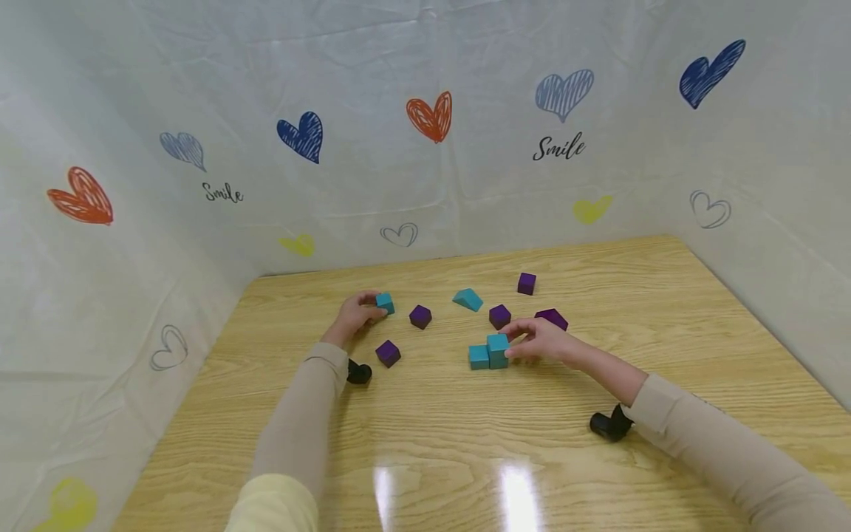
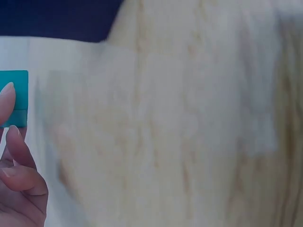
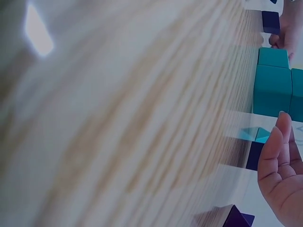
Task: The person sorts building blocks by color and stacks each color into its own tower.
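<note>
My left hand (image 1: 357, 315) pinches a blue cube (image 1: 385, 303) at the left of the table. In the left wrist view a fingertip lies over that cube's face (image 2: 19, 92). My right hand (image 1: 541, 341) is at the right side of a small group of blue cubes. One upper cube (image 1: 497, 343) rests on a lower cube (image 3: 273, 90), and a third cube (image 1: 479, 357) stands close against their left side. The right fingertips (image 3: 283, 124) touch the right side of the stack, mostly straight; the fingers do not wrap round it.
Purple cubes lie about: one (image 1: 388, 353) and another (image 1: 420, 317) near the left hand, others (image 1: 500, 317) (image 1: 527, 284) behind the stack. A blue triangular block (image 1: 468, 299) sits mid-back, a purple one (image 1: 552, 319) behind the right hand. White cloth (image 1: 359, 199) borders the wooden table (image 1: 425, 428).
</note>
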Demonstrator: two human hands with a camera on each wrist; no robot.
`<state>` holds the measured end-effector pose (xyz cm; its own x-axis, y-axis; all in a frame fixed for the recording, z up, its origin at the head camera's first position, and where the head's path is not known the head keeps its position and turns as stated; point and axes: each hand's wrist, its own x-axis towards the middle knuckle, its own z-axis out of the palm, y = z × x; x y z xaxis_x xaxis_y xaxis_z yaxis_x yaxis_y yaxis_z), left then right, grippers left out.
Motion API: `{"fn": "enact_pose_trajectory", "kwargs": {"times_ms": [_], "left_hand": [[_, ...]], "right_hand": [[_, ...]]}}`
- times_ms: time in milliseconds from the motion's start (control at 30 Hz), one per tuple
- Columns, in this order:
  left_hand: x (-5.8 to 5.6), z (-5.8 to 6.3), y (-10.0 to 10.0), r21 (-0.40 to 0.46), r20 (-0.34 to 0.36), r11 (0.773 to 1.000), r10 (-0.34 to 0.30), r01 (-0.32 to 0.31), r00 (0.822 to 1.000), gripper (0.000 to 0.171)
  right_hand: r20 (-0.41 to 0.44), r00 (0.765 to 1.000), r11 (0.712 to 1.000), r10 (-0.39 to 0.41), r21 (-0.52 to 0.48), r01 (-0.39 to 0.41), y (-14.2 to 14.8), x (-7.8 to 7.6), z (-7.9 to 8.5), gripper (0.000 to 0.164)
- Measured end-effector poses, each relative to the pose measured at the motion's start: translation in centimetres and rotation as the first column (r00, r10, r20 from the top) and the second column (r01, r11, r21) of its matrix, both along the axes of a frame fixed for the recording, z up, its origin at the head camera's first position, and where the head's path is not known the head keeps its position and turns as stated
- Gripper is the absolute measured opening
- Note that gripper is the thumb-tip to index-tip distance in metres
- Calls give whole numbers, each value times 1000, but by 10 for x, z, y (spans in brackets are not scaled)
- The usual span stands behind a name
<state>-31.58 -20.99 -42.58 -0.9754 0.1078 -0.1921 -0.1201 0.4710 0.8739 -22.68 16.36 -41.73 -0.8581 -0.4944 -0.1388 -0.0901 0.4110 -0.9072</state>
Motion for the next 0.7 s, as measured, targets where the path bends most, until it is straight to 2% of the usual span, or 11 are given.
{"fn": "enact_pose_trajectory", "kwargs": {"times_ms": [100,333,500,700], "left_hand": [[1,6,-2,13,-10,1000,-15,15,1000,51],[3,26,0,-41,-37,998,-45,43,998,52],[15,42,14,-34,-31,996,-80,79,996,52],[31,46,35,-23,-37,994,-106,105,994,49]], "right_hand": [[1,1000,1000,1,-3,-1,0,0,0,45],[13,1000,1000,-6,7,6,0,1,0,45],[26,1000,1000,-6,5,6,1,1,2,45],[30,1000,1000,-7,11,7,1,1,2,46]]}}
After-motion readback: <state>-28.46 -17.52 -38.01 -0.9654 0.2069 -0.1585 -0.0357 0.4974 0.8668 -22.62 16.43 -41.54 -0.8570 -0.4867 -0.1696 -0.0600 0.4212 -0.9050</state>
